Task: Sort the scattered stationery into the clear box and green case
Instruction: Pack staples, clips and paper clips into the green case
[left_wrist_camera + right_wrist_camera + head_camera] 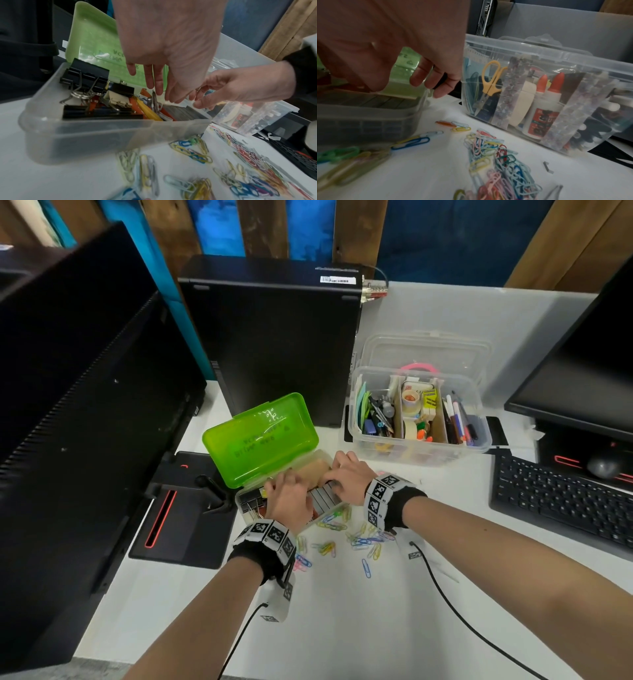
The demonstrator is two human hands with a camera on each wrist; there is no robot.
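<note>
White table (342,628) against a wall of blue and wood panels, with a black computer tower (274,337) at the far edge, a dark monitor (68,371) along the left edge and a keyboard (561,501) by the right edge.

Green case (260,433) toward the left side of the table, just in front of the tower, lid raised and tilted back. Inside its clear lower half, black binder clips (85,75) at the left end and grey strips of staples (323,498) toward the right.

Clear box (421,446) to the right of the case, apart from it, lid off and divided into compartments. Yellow-handled scissors (491,79) and glue bottles (546,105) visible through its wall.

Coloured paper clips (359,539) scattered between the case and the near edge, some touching the case's front wall.

Left hand (291,501) over the middle of the case, fingers (158,83) straight and released, pointing down at the contents, gripping nothing.

Right hand (346,474) over the right end of the case, fingers (419,77) loosely bent at its rim. Cannot tell whether grasping anything.
</note>
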